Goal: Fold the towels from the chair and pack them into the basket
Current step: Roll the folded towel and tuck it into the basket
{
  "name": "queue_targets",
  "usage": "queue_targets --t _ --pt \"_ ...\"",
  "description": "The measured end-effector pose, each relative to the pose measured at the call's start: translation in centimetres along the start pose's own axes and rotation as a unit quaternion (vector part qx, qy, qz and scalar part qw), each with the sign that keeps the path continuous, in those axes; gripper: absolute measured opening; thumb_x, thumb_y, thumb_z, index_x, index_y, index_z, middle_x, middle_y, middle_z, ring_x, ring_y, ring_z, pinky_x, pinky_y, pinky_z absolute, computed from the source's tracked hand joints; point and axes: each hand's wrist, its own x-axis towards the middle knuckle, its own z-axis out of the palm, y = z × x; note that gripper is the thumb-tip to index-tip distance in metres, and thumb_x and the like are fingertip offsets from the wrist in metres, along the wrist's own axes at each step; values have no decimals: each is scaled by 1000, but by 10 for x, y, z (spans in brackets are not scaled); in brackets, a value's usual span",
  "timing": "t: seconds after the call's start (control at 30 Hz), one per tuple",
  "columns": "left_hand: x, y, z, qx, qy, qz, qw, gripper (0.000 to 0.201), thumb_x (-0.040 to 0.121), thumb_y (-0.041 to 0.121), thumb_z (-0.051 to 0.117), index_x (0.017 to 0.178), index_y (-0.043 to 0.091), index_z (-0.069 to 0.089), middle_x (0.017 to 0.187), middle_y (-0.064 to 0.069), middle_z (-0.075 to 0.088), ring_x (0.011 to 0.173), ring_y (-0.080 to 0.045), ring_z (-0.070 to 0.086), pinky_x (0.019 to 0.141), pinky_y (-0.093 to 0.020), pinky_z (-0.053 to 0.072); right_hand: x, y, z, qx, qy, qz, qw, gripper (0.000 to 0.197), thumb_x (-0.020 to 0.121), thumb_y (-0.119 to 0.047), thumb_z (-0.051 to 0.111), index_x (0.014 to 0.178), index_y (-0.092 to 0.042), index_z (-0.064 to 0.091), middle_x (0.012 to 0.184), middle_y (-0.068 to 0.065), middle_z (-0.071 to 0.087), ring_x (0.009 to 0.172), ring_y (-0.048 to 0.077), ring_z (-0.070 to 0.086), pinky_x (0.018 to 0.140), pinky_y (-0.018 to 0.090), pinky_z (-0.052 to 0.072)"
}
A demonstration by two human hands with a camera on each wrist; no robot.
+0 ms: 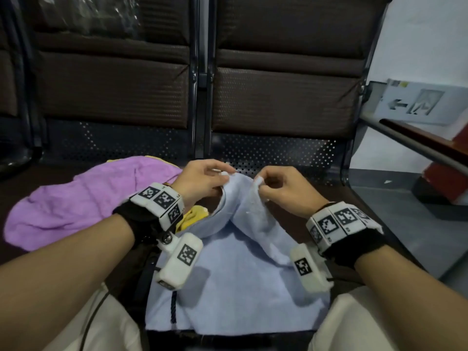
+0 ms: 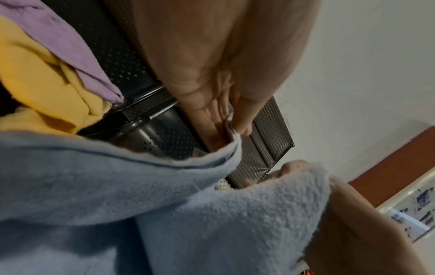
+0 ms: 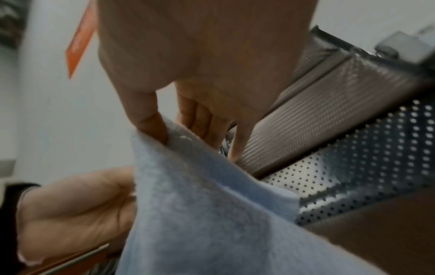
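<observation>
A light blue towel lies over my lap and the front of the dark seat. Its far edge is lifted. My left hand pinches one raised corner of it, and my right hand pinches the other corner a little to the right. In the left wrist view the left hand has its thumb and fingers closed on the blue towel's hem. In the right wrist view the right hand nips the blue towel. A purple towel and a yellow towel lie crumpled on the seat to the left. No basket is in view.
Dark padded chair backs and perforated metal seat panels stand right behind the hands. An armrest rail runs at the right, with a grey floor and a white wall beyond. My knees in light trousers frame the towel.
</observation>
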Motion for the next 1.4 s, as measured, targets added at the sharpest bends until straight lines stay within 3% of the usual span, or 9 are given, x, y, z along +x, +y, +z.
queue_targets --t 0.13,0.6,0.8,0.97,1.1,1.2,1.27,1.3,1.4 --pt "-4 0 2 -16 -44 -8 999 15 86 0 61 93 11 68 76 -6 65 65 -9 63 56 -18 51 3 7 9 -2 42 27 999 12 78 -27 74 72 -17 69 67 5 67 60 8 55 60 30 47" --pt "-9 2 12 -41 -110 -37 992 15 86 6 61 101 4 66 91 -13 70 81 -18 69 74 -27 58 7 7 19 -8 54 25 998 18 76 -39 74 78 -21 73 74 -1 71 72 16 66 68 32 54" --pt "-3 -3 12 51 -8 3 999 19 86 1 52 87 15 66 68 -2 61 59 -11 56 53 -23 46 7 8 20 -4 14 39 999 18 76 -35 76 85 -21 69 79 -1 70 72 13 65 63 28 56" --pt "5 -6 4 85 108 62 989 22 88 7 49 79 26 55 65 5 48 57 -6 40 54 -22 33 3 16 4 -252 -99 52 961 27 82 -46 68 80 -22 55 74 -6 59 67 9 53 56 22 35" --pt "2 -3 2 138 78 90 983 23 87 4 46 85 26 54 60 6 43 49 -3 35 48 -20 29 1 10 -7 -235 7 36 971 40 80 -31 73 106 -23 44 78 -5 57 71 12 57 59 21 44" --pt "-6 5 -1 289 5 141 947 35 83 -1 47 109 19 59 71 -1 57 58 -3 48 53 -13 34 -4 5 -13 -294 -26 58 954 33 78 -28 73 108 -24 59 84 -5 60 80 16 60 72 32 52" --pt "-11 7 1 417 -58 162 892 47 82 -3 46 126 11 54 107 -11 62 93 -18 58 77 -13 37 -9 2 -14 -348 -88 88 929 9 79 -28 72 80 -23 65 79 -4 60 79 17 60 70 32 51" --pt "-13 8 2 467 -82 164 865 49 83 -2 46 130 10 52 117 -11 58 108 -22 55 89 -17 37 -11 0 -15 -363 -103 92 921 14 79 -28 72 71 -21 62 77 -4 57 79 17 59 70 32 49" --pt "-17 12 1 513 -93 169 837 42 81 2 47 119 12 61 101 -4 52 107 -26 53 94 -35 42 -17 -7 -18 -440 -93 67 891 19 81 -37 68 75 -25 55 90 -7 44 92 10 43 85 34 35"
